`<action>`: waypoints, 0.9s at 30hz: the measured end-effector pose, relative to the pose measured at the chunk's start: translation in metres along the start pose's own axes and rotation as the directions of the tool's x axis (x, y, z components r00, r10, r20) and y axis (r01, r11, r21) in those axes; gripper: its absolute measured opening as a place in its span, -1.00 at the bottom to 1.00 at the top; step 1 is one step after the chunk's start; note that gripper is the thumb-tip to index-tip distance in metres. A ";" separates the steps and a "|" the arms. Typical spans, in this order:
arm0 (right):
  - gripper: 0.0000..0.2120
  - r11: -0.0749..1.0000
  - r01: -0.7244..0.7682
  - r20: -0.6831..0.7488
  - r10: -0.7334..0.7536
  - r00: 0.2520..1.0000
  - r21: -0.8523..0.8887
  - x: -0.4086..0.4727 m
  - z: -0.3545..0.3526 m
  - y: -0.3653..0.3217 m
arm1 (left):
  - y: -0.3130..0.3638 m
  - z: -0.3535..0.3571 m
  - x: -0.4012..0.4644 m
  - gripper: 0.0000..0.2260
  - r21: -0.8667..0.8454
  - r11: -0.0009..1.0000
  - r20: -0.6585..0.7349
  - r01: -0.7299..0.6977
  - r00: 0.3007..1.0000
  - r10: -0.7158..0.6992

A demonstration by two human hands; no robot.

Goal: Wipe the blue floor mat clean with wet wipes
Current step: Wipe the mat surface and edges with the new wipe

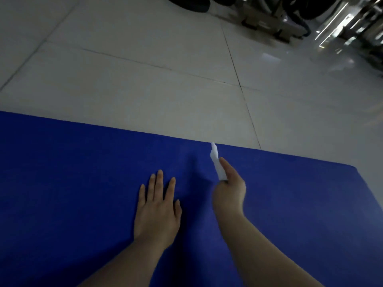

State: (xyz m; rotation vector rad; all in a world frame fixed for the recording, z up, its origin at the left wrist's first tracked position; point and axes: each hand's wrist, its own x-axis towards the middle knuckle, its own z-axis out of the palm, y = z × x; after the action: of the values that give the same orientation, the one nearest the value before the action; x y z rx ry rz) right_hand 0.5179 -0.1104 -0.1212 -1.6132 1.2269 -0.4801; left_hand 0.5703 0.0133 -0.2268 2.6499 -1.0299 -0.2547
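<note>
The blue floor mat [83, 183] lies flat across the near half of the white tiled floor [145, 79]. On its left-centre the left hand [157, 212] rests palm down, fingers straight and slightly spread, likely steadying the soft, light mat against sliding. Just right, the right hand [229, 191] pinches a folded wet wipe [216, 162] raised off the mat; limp and damp, it is best held bunched under flat fingers

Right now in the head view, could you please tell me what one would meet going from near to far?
Left hand flat on the blue floor mat → right hand → white wet wipe → mat's far edge → white tiled floor → dark, blurred equipment.
</note>
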 end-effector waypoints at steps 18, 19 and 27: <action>-0.39 0.412 0.680 0.570 -0.372 0.733 -0.606 0.099 0.074 0.024 | -0.001 -0.002 0.010 -0.52 -0.005 0.996 -0.108 0.085 0.991 -0.085; -0.37 0.413 0.661 0.550 -0.367 0.750 -0.626 0.103 0.062 0.027 | -0.002 -0.002 0.010 -0.52 0.010 0.997 -0.101 0.083 0.992 -0.082; -0.38 0.622 0.188 0.049 -0.234 0.971 -0.760 0.129 -0.016 0.054 | 0.000 -0.001 0.009 -0.53 0.007 0.997 -0.127 0.079 0.989 -0.078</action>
State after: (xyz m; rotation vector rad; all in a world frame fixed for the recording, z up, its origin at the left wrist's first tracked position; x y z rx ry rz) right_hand 0.5315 -0.2299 -0.1939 -2.5091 1.3776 -0.1263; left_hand 0.5769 0.0072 -0.2268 2.6822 -0.8917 -0.0956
